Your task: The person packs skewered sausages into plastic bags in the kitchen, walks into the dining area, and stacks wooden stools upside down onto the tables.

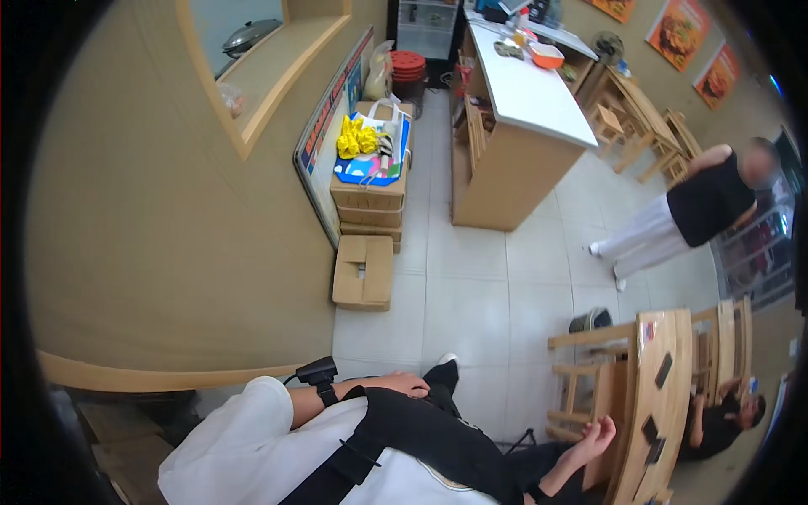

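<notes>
My left hand point(406, 385) lies flat against the dark clothing at my front, with a black device point(316, 372) strapped on that wrist. It holds nothing that I can see. Off to the right, my right hand point(598, 438) is raised palm up beside a wooden table point(665, 362), its fingers loosely curled and apart, with nothing in them. Dark phone-like objects point(664, 369) lie on that table.
An opened cardboard box point(364, 272) stands by the left wall, before stacked boxes bearing a colourful bag point(370, 172). A white-topped counter point(539, 97) stands ahead. One person point(714, 198) stands at the right; another point(715, 425) is beyond the table.
</notes>
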Demonstrator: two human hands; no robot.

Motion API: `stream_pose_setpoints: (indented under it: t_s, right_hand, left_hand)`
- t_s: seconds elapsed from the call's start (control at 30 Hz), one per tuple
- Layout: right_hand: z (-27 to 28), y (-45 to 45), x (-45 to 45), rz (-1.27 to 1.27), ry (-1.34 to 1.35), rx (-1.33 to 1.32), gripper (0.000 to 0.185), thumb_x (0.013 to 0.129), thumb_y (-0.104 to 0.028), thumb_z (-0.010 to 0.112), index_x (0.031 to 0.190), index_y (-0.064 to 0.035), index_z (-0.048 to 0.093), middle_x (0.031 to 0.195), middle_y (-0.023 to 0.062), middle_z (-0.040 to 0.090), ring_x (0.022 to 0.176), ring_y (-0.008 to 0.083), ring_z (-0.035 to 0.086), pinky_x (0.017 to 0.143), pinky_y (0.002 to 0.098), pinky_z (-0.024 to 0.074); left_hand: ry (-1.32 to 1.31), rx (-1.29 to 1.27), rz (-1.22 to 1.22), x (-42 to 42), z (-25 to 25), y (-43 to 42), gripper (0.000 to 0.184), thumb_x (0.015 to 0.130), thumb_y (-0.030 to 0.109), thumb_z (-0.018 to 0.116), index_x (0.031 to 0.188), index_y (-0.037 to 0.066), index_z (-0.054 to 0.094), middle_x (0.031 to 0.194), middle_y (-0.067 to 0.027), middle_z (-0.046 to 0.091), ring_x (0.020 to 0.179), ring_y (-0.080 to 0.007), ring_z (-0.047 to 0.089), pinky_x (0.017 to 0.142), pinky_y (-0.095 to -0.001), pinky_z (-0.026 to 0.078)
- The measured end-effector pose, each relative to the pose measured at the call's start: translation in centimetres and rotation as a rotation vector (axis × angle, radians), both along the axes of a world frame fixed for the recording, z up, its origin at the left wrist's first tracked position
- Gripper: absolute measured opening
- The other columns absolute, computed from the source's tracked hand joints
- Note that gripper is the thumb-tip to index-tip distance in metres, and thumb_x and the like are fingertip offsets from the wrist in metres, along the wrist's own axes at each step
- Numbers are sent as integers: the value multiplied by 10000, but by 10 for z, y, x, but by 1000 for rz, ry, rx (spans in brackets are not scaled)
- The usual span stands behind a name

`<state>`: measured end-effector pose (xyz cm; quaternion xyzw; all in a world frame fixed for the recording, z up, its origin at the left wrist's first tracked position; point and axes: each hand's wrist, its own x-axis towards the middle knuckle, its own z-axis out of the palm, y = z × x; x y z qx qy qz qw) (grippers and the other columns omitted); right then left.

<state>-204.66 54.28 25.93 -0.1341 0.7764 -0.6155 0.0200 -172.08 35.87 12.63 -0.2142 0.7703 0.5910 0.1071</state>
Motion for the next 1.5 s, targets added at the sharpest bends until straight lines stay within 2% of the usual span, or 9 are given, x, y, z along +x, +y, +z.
stream_pose_setpoints:
  t_s: [0.07, 0.27, 0.43, 0.53, 0.67, 0.9, 1.13, 1.27, 1.5]
  right_hand:
    - [-27, -59, -60, 228, 77, -27, 187, 834, -37, 461, 1017, -55, 499, 905, 23, 516, 683, 83, 490, 575, 184, 393]
    - [-26, -263, -82, 972, -89, 112, 155, 801, 6, 452, 947, -17, 497, 903, 65, 504, 732, 121, 494, 610, 229, 424]
    - [-41, -394, -74, 1254, 83, 243, 143, 780, 13, 468, 914, -21, 505, 920, 80, 477, 746, 151, 498, 641, 251, 433]
    - [-47, -468, -64, 1285, 82, 318, 148, 768, 15, 473, 905, -28, 509, 932, 81, 473, 808, 171, 498, 688, 271, 426]
    - [-46, -573, -68, 1288, 223, 359, 172, 758, 18, 485, 919, -39, 511, 933, 80, 470, 827, 178, 501, 691, 274, 413]
    - [-18, -730, -109, 1088, 453, 400, 239, 731, 13, 510, 962, -45, 508, 1037, 100, 469, 983, 235, 465, 757, 328, 412]
    - [-43, -833, -163, 970, 552, 429, 339, 703, 11, 536, 1038, -24, 498, 1105, 184, 435, 1062, 334, 410, 922, 401, 321]
    - [-38, -866, -161, 976, 585, 562, 368, 668, 34, 550, 1030, -19, 506, 1085, 206, 419, 974, 355, 425, 834, 419, 367]
    - [-50, -878, -159, 805, 414, 619, 314, 658, 47, 513, 959, -40, 541, 1061, 195, 428, 908, 333, 445, 781, 399, 380]
  left_hand:
    - [2, 29, 171, -37, -6, -29, 362, 875, 316, 408, 1090, 52, 532, 1058, -142, 557, 993, -283, 516, 834, -354, 405]
    - [129, -9, 553, -116, 42, -111, 330, 855, 264, 473, 1078, 29, 535, 1040, -168, 554, 962, -285, 531, 825, -362, 418]
    - [66, -86, 877, -111, 31, -181, 316, 846, 250, 494, 1058, 22, 543, 1030, -173, 554, 993, -284, 511, 864, -350, 395]
    - [75, -21, 1096, -94, 11, -238, 293, 840, 221, 504, 1046, 18, 549, 1026, -165, 556, 998, -264, 513, 870, -341, 395]
    - [160, 79, 1146, -90, 5, -346, 283, 832, 211, 514, 1037, 20, 552, 1009, -161, 558, 989, -258, 514, 864, -349, 395]
    - [154, -332, 968, -140, 34, -541, 237, 822, 180, 518, 992, 17, 546, 928, -160, 566, 888, -270, 541, 791, -352, 428]
    - [230, 194, 763, -227, 81, -689, 170, 851, 64, 438, 994, 7, 509, 781, -75, 599, 704, -134, 585, 665, -266, 471]
    - [295, 340, 702, -259, 97, -753, 211, 869, 63, 436, 1066, 13, 491, 817, -71, 594, 759, -119, 561, 711, -244, 455]
    - [294, -13, 776, -290, 94, -915, 192, 796, -15, 449, 956, 20, 551, 891, -85, 572, 854, -172, 550, 780, -276, 429]
